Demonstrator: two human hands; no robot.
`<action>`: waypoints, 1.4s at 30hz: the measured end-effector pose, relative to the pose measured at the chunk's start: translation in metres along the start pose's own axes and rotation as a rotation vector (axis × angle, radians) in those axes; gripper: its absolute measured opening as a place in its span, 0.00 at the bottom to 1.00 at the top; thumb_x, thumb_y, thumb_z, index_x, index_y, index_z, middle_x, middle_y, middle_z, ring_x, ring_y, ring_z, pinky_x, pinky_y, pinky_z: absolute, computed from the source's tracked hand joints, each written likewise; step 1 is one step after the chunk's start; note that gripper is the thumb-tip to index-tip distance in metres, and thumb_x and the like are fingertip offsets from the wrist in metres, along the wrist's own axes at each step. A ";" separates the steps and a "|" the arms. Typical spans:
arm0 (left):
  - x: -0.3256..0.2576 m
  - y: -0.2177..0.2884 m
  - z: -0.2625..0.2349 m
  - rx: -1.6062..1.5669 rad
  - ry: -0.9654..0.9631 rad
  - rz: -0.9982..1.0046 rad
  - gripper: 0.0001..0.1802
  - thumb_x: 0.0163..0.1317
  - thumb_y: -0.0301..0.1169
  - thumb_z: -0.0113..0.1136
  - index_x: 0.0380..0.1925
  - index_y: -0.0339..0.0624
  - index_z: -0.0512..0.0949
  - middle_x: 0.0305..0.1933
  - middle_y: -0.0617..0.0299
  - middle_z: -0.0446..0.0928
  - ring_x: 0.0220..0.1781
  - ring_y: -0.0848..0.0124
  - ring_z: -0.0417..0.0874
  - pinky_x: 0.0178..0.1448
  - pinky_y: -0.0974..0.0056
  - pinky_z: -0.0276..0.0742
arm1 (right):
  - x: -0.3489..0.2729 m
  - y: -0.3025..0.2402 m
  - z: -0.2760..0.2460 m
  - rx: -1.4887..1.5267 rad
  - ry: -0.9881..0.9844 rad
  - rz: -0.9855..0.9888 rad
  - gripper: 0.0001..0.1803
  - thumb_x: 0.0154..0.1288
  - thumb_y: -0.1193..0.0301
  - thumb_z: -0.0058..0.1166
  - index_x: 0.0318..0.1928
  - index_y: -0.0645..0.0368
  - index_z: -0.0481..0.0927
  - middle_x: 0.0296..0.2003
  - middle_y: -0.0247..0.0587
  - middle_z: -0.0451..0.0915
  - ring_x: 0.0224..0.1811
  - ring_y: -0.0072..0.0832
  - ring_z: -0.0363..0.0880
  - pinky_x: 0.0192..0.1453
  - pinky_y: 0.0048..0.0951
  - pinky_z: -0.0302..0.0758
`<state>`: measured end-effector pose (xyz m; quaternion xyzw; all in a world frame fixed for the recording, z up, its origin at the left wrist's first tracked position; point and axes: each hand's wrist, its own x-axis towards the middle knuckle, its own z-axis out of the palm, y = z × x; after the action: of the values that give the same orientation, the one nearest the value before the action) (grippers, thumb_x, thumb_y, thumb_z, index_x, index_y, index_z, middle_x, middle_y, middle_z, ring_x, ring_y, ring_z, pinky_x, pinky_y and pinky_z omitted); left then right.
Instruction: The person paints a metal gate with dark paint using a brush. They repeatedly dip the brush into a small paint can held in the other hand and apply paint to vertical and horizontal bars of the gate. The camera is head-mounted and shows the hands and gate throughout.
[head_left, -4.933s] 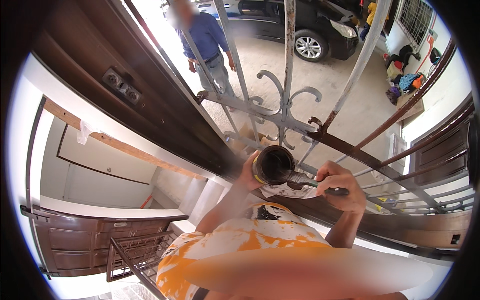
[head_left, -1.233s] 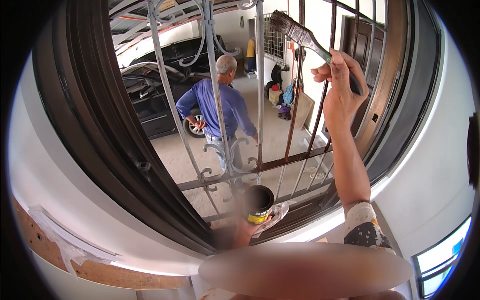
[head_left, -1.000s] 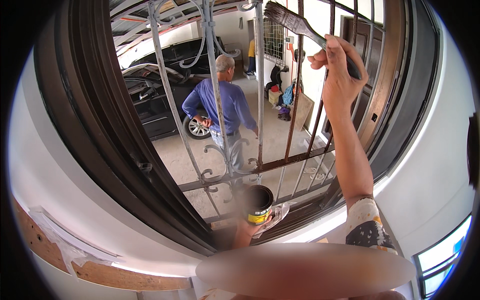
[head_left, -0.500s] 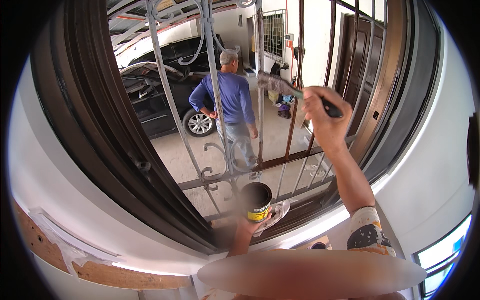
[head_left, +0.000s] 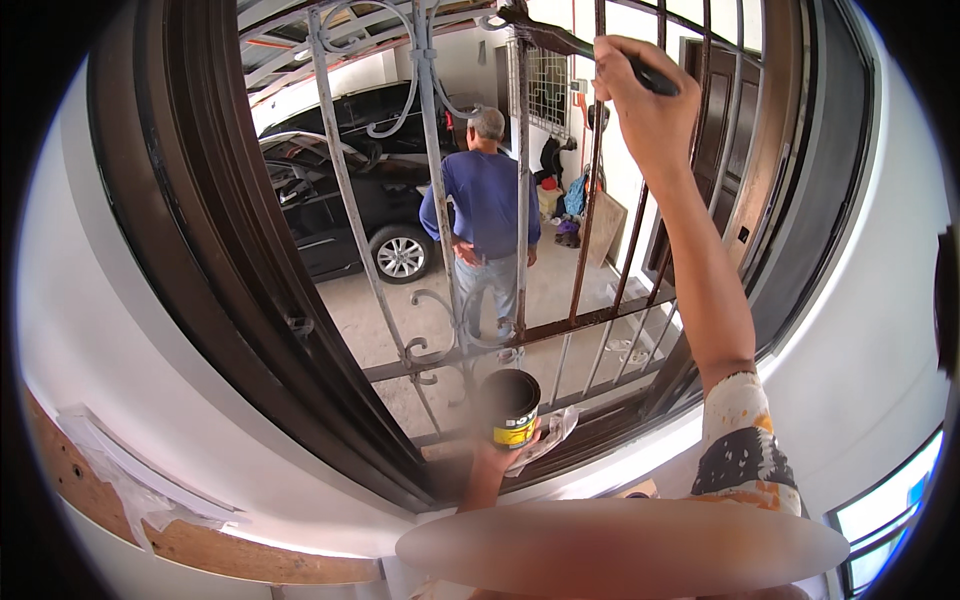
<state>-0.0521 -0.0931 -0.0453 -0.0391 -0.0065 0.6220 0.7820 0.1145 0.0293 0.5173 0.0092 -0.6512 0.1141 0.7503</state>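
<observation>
My right hand (head_left: 648,105) is raised high, closed round the dark handle of a paintbrush (head_left: 555,38). The bristles are coated in dark brown and lie against an upright bar near the top of the window grille (head_left: 522,210). Lower down, my left hand (head_left: 490,462) grips an open paint can (head_left: 515,425) with a black and yellow label. Its inside looks dark brown. A pale crumpled rag (head_left: 545,440) hangs beside the can at the same hand. Bars on the right of the grille are brown; those on the left, with the scrolls, are grey.
A dark window frame (head_left: 190,250) surrounds the grille. Beyond the bars a person in a blue shirt (head_left: 485,205) stands facing away, near a black car (head_left: 345,215). Bags and a board (head_left: 606,225) lean by the far wall. A wooden plank (head_left: 130,525) lies at lower left.
My right hand has moved the brush up along the bar to near its top. My left hand keeps the can in nearly the same place. The person outside has shifted slightly right.
</observation>
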 end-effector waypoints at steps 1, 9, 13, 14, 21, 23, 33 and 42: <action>0.000 0.000 0.000 0.034 0.033 0.019 0.43 0.71 0.67 0.37 0.72 0.49 0.72 0.72 0.42 0.73 0.71 0.30 0.70 0.70 0.28 0.65 | 0.002 -0.001 -0.001 0.033 -0.006 0.045 0.09 0.70 0.70 0.67 0.45 0.62 0.90 0.29 0.27 0.84 0.29 0.12 0.78 0.35 0.17 0.75; -0.003 -0.003 0.004 0.050 0.051 0.044 0.43 0.72 0.66 0.36 0.71 0.45 0.72 0.68 0.42 0.75 0.71 0.30 0.70 0.72 0.29 0.63 | 0.000 -0.013 -0.008 -0.154 -0.052 0.069 0.11 0.74 0.70 0.64 0.49 0.63 0.90 0.31 0.34 0.87 0.31 0.16 0.84 0.37 0.21 0.82; -0.019 -0.006 0.009 -0.019 -0.069 0.009 0.45 0.71 0.68 0.37 0.72 0.47 0.72 0.70 0.41 0.74 0.74 0.29 0.67 0.71 0.24 0.63 | 0.001 -0.009 -0.008 -0.216 -0.118 0.009 0.11 0.72 0.70 0.66 0.51 0.60 0.91 0.33 0.33 0.88 0.33 0.17 0.87 0.37 0.18 0.81; -0.026 -0.005 0.011 -0.038 -0.045 0.032 0.45 0.70 0.69 0.38 0.73 0.47 0.72 0.71 0.41 0.74 0.75 0.29 0.67 0.71 0.24 0.63 | 0.005 -0.006 -0.007 -0.182 -0.183 0.002 0.11 0.72 0.70 0.66 0.51 0.59 0.91 0.33 0.33 0.89 0.33 0.17 0.87 0.38 0.18 0.82; -0.053 0.013 0.009 0.266 -0.014 0.304 0.32 0.76 0.53 0.46 0.65 0.38 0.73 0.64 0.43 0.77 0.65 0.34 0.79 0.61 0.30 0.77 | 0.037 0.012 -0.011 0.066 -0.076 0.099 0.09 0.74 0.73 0.63 0.39 0.67 0.88 0.25 0.35 0.82 0.23 0.18 0.78 0.31 0.26 0.81; -0.055 0.018 0.004 0.245 0.069 0.286 0.42 0.70 0.63 0.44 0.71 0.44 0.71 0.70 0.42 0.74 0.71 0.31 0.71 0.67 0.26 0.70 | 0.045 0.012 -0.018 0.218 -0.050 0.053 0.09 0.74 0.72 0.63 0.39 0.67 0.88 0.25 0.35 0.82 0.22 0.19 0.79 0.31 0.27 0.81; -0.057 0.011 0.008 0.206 -0.016 0.265 0.36 0.72 0.57 0.45 0.67 0.40 0.73 0.66 0.42 0.76 0.64 0.32 0.78 0.61 0.32 0.76 | 0.034 0.016 -0.013 0.015 -0.141 0.024 0.10 0.72 0.73 0.63 0.49 0.62 0.91 0.37 0.34 0.90 0.30 0.15 0.82 0.39 0.24 0.87; -0.060 0.004 0.018 0.255 -0.072 0.319 0.28 0.76 0.50 0.47 0.61 0.38 0.75 0.59 0.44 0.80 0.55 0.35 0.83 0.50 0.33 0.83 | -0.006 -0.026 -0.020 -0.197 -0.139 0.164 0.10 0.73 0.67 0.65 0.39 0.61 0.91 0.18 0.28 0.78 0.18 0.11 0.73 0.25 0.18 0.77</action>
<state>-0.0703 -0.1501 -0.0254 0.0817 0.0505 0.7349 0.6714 0.1376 0.0062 0.5118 -0.1098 -0.7081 0.1098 0.6888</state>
